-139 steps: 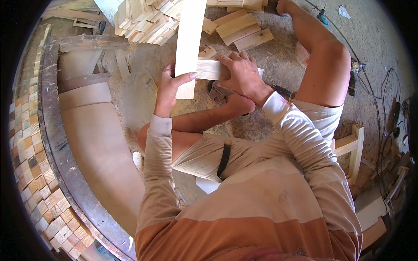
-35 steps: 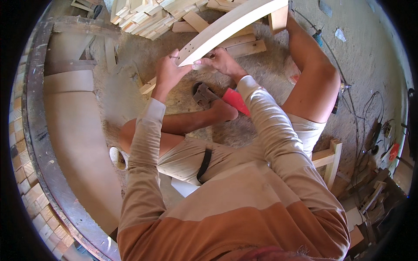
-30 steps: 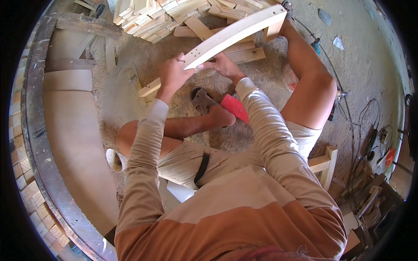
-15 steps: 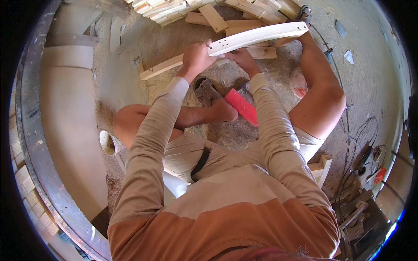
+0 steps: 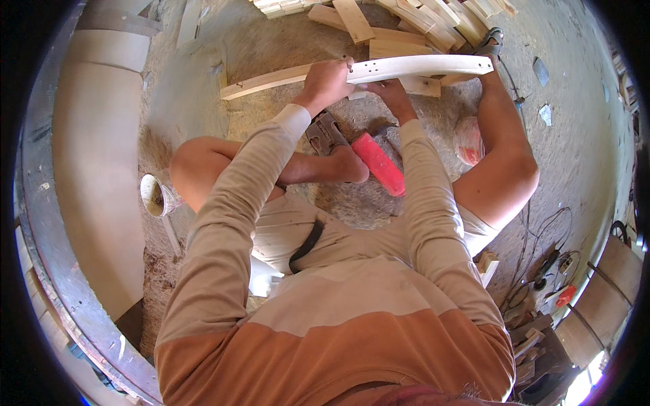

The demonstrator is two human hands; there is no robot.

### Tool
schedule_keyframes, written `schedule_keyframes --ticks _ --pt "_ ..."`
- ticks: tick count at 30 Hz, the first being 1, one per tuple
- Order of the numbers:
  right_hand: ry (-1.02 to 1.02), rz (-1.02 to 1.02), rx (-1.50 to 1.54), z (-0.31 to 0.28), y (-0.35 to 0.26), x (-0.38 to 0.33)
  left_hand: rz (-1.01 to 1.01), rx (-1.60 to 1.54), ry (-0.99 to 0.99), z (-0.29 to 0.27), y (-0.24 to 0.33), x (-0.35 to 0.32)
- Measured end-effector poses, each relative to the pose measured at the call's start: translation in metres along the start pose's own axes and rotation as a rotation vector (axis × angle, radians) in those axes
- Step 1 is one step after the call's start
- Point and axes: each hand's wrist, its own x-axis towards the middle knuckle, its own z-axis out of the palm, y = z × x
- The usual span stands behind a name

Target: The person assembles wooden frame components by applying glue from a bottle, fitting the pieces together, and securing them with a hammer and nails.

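From up here I see my left hand [image 5: 326, 82] wrapped around a long, slightly curved white wooden slat [image 5: 420, 68], fingers closed over its top edge near its left end. My right hand [image 5: 391, 95] sits just beside it at about three o'clock, tucked under the same slat with the fingers curled up against its underside; I cannot tell how firmly it grips. The two hands are close together but not touching. The slat runs roughly level across the twelve o'clock part of the view, its far end reaching toward one o'clock beside my right foot [image 5: 490, 42].

A plain wooden strip [image 5: 264, 82] stretches out from behind the left hand toward ten o'clock, lying on the dusty floor [image 5: 196, 101]. Beyond the slat, at twelve o'clock, lies a pile of short wood blocks [image 5: 413, 20]. Below the hands, a tool with a red handle [image 5: 378, 164] rests on the floor beside my bent left foot [image 5: 342, 166], and a sandal [image 5: 325, 133] lies next to it. A small white cup [image 5: 157, 196] stands at nine o'clock by my left knee. At eight o'clock a large curved pale panel [image 5: 95, 176] fills the edge of the view. Cables and a red plug [image 5: 562, 296] lie at four o'clock.
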Motion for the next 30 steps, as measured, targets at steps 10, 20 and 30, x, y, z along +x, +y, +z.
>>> schedule_keyframes --ticks 10,20,30 --pt "0.059 0.034 -0.302 -0.001 -0.005 -0.008 0.017 0.029 -0.015 0.0 -0.003 -0.001" --pt "-0.047 0.782 -1.42 -0.044 0.121 -0.128 0.046 -0.003 0.016 0.001 -0.002 0.001" --pt "-0.297 0.667 -1.186 -0.023 0.026 -0.1 0.036 -0.058 -0.016 0.0 -0.002 0.003"
